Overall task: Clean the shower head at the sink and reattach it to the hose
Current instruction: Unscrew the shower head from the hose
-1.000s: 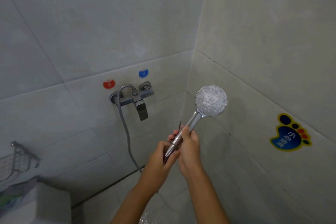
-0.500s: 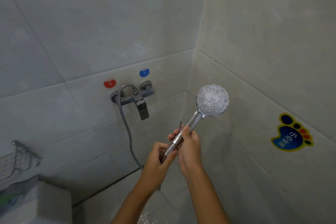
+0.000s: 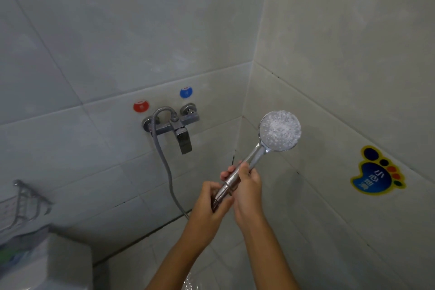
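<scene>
In a tiled shower corner, the right hand (image 3: 247,186) wraps the chrome handle of the shower head (image 3: 279,130), face tilted up toward the camera, steadying it. The left hand (image 3: 210,200) closes around the hose (image 3: 168,172) end at the handle's base, apparently threading the coupling. The hose loops back to the wall mixer tap (image 3: 175,125).

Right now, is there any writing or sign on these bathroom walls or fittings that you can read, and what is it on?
"小心地滑": white characters on the blue foot-shaped sticker on the right wall, printed at a tilt.
Red round marker above the tap: one white character, too blurred to read.
Blue round marker above the tap: one white character, too blurred to read.
Shower head and hose: no visible writing.
</scene>
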A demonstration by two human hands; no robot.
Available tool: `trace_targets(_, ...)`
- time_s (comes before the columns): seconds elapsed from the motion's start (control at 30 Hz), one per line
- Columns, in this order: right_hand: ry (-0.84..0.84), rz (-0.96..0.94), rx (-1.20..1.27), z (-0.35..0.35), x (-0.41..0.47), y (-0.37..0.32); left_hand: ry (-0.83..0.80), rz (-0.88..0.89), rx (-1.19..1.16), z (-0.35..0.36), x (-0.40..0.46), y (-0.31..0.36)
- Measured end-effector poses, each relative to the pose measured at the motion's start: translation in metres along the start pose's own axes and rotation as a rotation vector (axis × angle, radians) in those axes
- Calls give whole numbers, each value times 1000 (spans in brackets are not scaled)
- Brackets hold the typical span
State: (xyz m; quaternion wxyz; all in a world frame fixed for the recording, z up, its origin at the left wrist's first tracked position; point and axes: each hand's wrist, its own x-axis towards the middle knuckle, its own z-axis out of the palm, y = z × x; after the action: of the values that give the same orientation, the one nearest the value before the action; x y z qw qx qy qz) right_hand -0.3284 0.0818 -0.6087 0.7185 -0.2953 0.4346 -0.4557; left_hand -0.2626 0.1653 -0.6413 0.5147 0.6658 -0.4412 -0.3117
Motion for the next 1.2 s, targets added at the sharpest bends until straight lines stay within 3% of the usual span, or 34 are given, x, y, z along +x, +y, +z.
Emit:
trace_targets(0.13, 7, -12, 0, 0, 2, 0, 40, 9, 147, 0, 3, -5)
trace_targets(0.3, -22, -10, -44, 1, 3, 1, 45, -73, 39, 3, 3, 1)
trace_targets(0.4, -23, 10, 17, 1, 5, 4, 14, -21, -34, 0, 3, 0)
trace_targets(0.6, -11, -6, 3, 0, 9, 7, 118, -14, 84, 0, 4, -8)
trace_targets(0.73, -7, -16, -13, 2, 9, 7, 98, -83, 30, 3, 6, -8)
trace_targets(0.9, 13, 9, 43, 3, 10, 7, 52, -22, -43, 0, 5, -10)
trace_targets(1.2, 43, -15, 1, 4, 9, 7, 17, -25, 77, -2, 5, -15)
